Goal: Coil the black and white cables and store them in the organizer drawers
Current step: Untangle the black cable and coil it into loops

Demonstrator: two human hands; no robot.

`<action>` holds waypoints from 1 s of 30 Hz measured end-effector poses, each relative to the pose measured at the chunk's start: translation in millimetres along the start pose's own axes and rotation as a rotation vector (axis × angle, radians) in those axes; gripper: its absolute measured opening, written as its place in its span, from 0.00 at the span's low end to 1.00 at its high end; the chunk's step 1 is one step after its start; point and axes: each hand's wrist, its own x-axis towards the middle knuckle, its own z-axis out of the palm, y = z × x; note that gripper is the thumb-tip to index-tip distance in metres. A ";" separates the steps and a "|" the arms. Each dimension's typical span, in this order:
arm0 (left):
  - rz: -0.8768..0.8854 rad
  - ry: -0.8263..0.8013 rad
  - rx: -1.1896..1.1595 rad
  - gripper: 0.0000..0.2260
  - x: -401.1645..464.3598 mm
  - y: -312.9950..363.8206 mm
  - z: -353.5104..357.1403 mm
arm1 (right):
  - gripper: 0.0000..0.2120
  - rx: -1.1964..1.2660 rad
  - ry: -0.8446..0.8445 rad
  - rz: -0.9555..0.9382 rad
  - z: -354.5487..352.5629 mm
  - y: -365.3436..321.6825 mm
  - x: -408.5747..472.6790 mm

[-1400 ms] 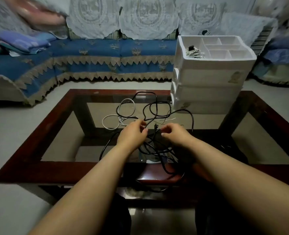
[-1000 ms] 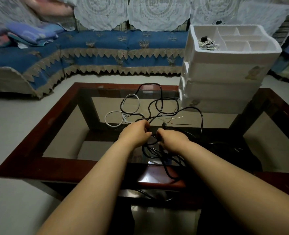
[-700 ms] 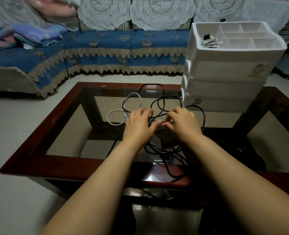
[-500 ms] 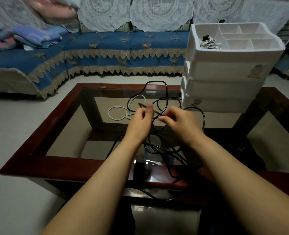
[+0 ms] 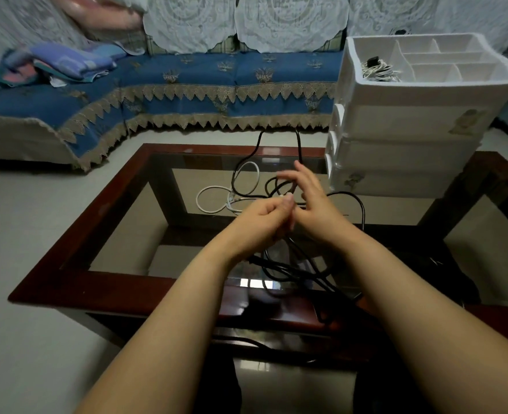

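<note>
Black cable [image 5: 294, 265] pinched in left grip [image 5: 264, 218], looping away toward sofa; right grip [image 5: 312, 201] wide.

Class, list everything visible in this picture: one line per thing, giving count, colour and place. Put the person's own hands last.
black cable: one tangle, black, on the glass table, partly raised
white cable: one, white, looped on the glass, left of the hands
coiled cable: one, whitish, in the organizer's top tray
organizer: one, white, table's far right
table: one, red-brown frame, glass top
sofa: one, blue cover, behind the table
folded cloths: pile, blue and pink, on the sofa
left hand: one, grips black cable
right hand: one, fingers extended, blurred
</note>
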 end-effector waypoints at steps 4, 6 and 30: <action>0.036 0.166 -0.194 0.16 1.3 -1.4 -12.5 | 0.06 0.064 0.107 0.009 0.6 4.8 12.3; 0.066 0.298 -0.417 0.17 3.8 -3.1 -20.4 | 0.07 0.024 0.167 0.029 -2.9 9.5 17.9; 0.221 0.372 -1.286 0.15 10.7 -7.9 -51.9 | 0.07 0.558 0.083 0.084 15.5 -0.1 27.7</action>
